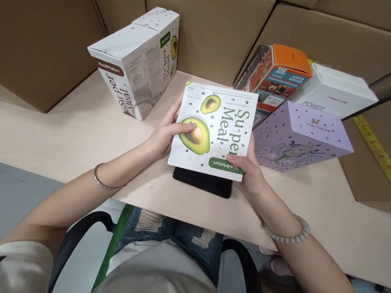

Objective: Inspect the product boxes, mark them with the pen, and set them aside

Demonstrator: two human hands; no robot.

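Note:
Between my two hands is a white Su-per Meal box (pixel 205 104) with avocado pictures, its printed face towards me and the lettering turned sideways. My left hand (pixel 164 132) grips the left edge, thumb across the lower avocado. On the opposite side, my right hand (pixel 252 169) closes round the edge, its thumb by the green NutriMotion label. The fingers behind the box are hidden. Under its lower edge shows a black phone-like slab (pixel 205 183), lying on the table (pixel 102 138) and partly covered.
More white Su-per Meal packaging (pixel 138 61) stands at the back left. To the right are a purple box (pixel 302 137), an orange-topped box (pixel 282 71) and a white POWER box (pixel 341 92). Large cardboard cartons (pixel 205 26) line the back; another carton with yellow tape (pixel 386 159) stands far right.

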